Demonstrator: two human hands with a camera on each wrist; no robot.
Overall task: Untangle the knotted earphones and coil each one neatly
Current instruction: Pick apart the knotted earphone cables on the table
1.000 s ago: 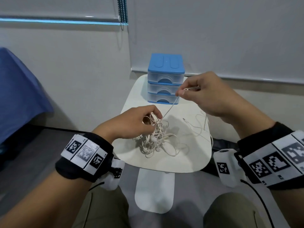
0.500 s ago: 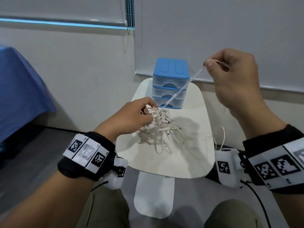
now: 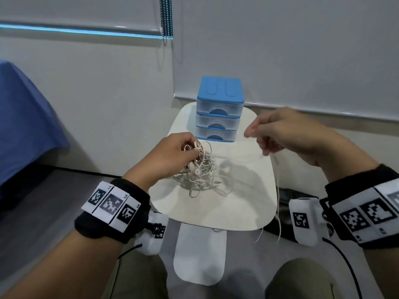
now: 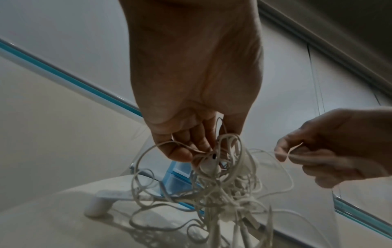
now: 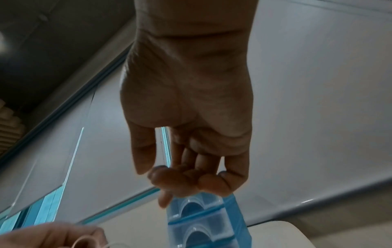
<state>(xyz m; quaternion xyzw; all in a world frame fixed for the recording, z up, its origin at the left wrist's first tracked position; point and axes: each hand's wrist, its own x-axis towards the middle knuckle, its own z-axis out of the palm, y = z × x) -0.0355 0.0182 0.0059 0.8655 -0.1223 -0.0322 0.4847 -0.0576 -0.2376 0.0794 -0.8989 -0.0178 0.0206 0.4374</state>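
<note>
A tangle of white earphones [image 3: 200, 171] [image 4: 222, 184] sits mid-table on the small white table [image 3: 216, 214]. My left hand [image 3: 190, 147] [image 4: 191, 151] pinches the top of the tangle, pulling its upper loops up. My right hand [image 3: 257, 137] [image 4: 286, 154] hovers to the right of it with fingers curled, pinching a loop of one cord. That cord [image 3: 278, 190] hangs slack down past the table's right edge. In the right wrist view my right hand [image 5: 180, 177] shows curled fingers and the cord is hidden.
A blue-topped unit of three clear drawers [image 3: 219, 108] [image 5: 207, 218] stands at the table's far edge, just behind both hands. A blue cloth [image 3: 26, 126] lies at the left. My knees are below the table's near edge.
My right hand came down from high up, where it held a cord taut, to table level. The cord now hangs slack off the right edge. The left hand stays on the tangle.
</note>
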